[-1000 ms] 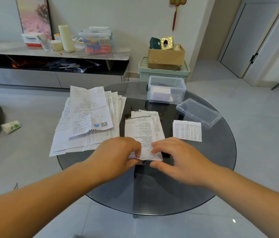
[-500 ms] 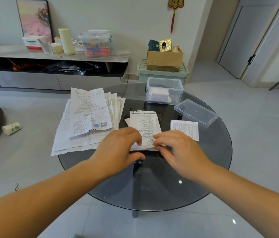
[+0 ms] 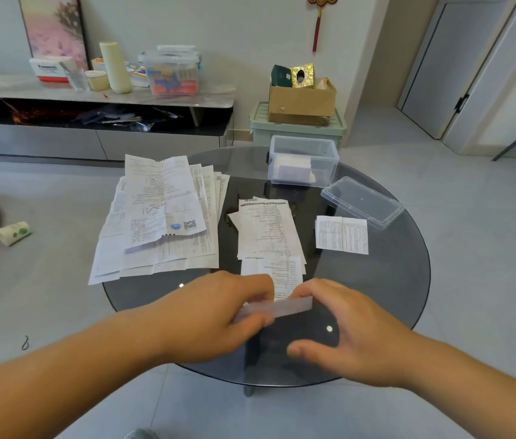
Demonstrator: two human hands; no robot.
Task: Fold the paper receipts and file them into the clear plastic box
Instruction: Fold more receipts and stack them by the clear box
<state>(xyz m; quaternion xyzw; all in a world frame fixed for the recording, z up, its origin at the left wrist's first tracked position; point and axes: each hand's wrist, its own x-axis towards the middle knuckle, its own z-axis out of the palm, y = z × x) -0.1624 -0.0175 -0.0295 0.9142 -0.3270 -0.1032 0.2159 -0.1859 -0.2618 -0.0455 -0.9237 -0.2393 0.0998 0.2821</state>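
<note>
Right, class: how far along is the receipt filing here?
Done: the box stands open, lid beside it, folded paper inside. In hand: the left hand grips one receipt, the right hand touching its end. Left: the small stack, the single slip and the big pile lie on the table, not yet filed.

The round glass table (image 3: 393,280) holds a big paper pile (image 3: 161,217) at ten o'clock, receipts (image 3: 266,229) in the middle, one receipt (image 3: 341,234) at three, a clear box (image 3: 323,172) at twelve, its lid (image 3: 362,201) at two.
</note>
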